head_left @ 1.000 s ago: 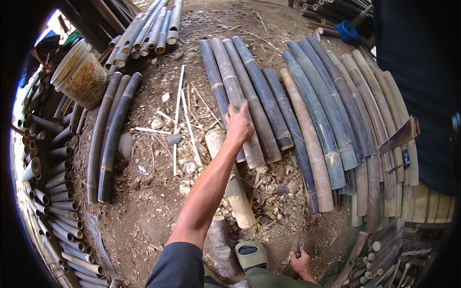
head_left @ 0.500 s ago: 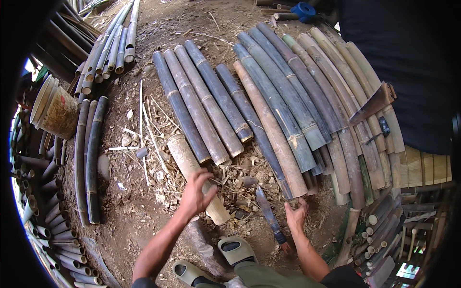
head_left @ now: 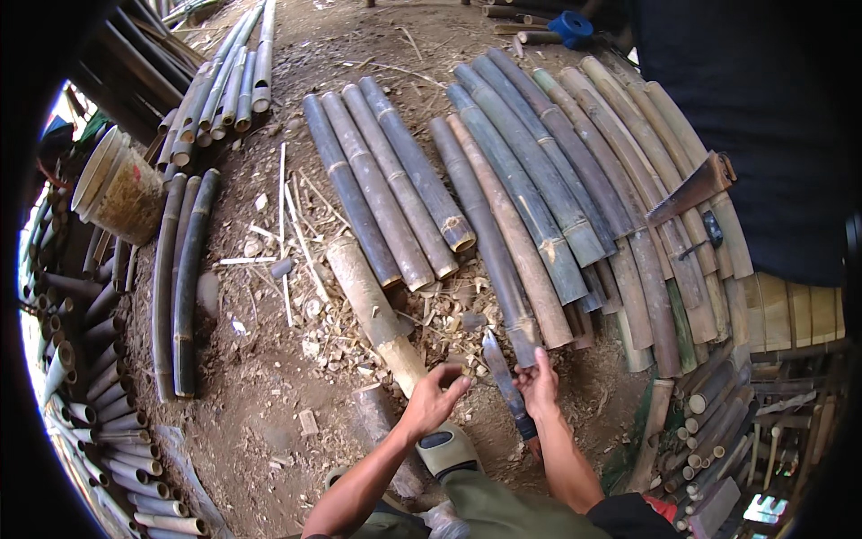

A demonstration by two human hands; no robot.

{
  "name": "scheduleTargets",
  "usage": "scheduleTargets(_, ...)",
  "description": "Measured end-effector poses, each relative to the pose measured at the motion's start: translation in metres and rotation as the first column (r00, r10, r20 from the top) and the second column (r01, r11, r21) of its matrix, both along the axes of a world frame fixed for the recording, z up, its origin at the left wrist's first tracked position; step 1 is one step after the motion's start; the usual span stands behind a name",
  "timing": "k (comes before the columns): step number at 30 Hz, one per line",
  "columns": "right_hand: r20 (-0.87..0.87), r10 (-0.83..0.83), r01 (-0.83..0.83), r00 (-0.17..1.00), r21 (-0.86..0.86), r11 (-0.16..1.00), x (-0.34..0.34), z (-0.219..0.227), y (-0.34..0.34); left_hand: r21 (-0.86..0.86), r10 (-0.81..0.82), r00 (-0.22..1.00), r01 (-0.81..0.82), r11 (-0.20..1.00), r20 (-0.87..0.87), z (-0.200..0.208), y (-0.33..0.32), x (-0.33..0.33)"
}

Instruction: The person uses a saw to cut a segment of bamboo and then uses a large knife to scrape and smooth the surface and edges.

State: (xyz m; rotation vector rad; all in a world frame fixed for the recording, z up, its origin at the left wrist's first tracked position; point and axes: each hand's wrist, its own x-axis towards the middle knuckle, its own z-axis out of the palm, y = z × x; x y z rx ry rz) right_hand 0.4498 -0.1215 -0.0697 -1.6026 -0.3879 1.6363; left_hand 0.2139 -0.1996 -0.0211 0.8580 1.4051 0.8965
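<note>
My right hand (head_left: 538, 388) grips the near end of a dark bamboo pole (head_left: 480, 225), thumb along its right side. That pole lies on the ground against a tan pole (head_left: 516, 242) in the row. My left hand (head_left: 435, 401) is empty, fingers loosely curled and apart, just right of the near end of a pale, scraped bamboo piece (head_left: 368, 301). Between my hands a long-bladed knife (head_left: 499, 370) lies on the ground, its handle reaching beside my right wrist. Beneath my left forearm, a short log (head_left: 388, 431) lies by my shoe.
More bamboo poles (head_left: 377, 175) lie left of the dark one. A handsaw (head_left: 691, 190) rests across the right-hand row. Wood chips (head_left: 337, 346) cover the ground around the pale piece. A dirty bucket (head_left: 121, 193) and stacked bamboo (head_left: 108, 422) stand left; a blue round object (head_left: 571, 30) lies far back.
My left hand has left the pale piece and come right and nearer me. The dark pole's far end has swung right against the tan pole. My right hand has moved slightly left.
</note>
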Motion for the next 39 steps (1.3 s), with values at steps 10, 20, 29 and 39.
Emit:
scheduleTargets(10, 0.328, 0.917, -0.965, 0.226, 0.204, 0.165, -0.001, 0.105, -0.060, -0.287, 0.132, 0.940, -0.039, 0.957, 0.314, 0.028, 0.121, -0.024)
scheduleTargets(20, 0.829, 0.553, -0.838, -0.085, -0.360, 0.411, 0.074, -0.002, -0.110, -0.427, -0.457, 0.536, 0.190, 0.884, -0.710, 0.089, -0.098, -0.195)
scheduleTargets(29, 0.812, 0.558, -0.868, 0.172, -0.143, 0.476, 0.104, 0.008, -0.105, -0.369, -0.418, 0.143, 0.279, 0.887, -0.897, 0.038, -0.348, -0.294)
scheduleTargets(39, 0.723, 0.690, -0.979, -0.023, -0.157, 0.132, -0.026, 0.158, -0.114, -0.636, -0.658, 0.143, 0.171, 0.753, -0.740, -0.025, -0.316, -0.280)
